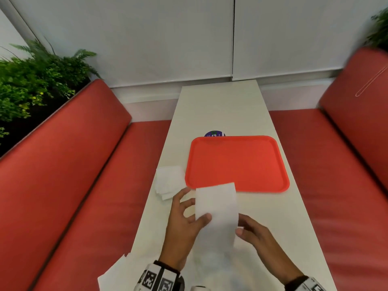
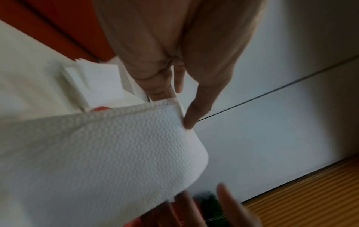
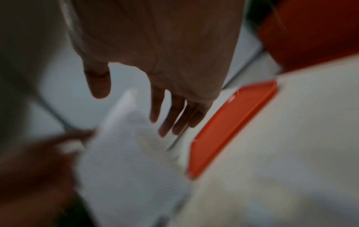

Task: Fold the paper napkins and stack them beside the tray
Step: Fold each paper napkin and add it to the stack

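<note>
No legible text, brand or number in any view. Black-and-white square-coded marker patterns on the wristbands (image 1: 157,279), machine codes only, not readable as characters. White marks on a round purple label (image 1: 214,134) at the far edge of the red tray (image 1: 237,164), mostly hidden behind the tray rim and too blurred to read.
</note>
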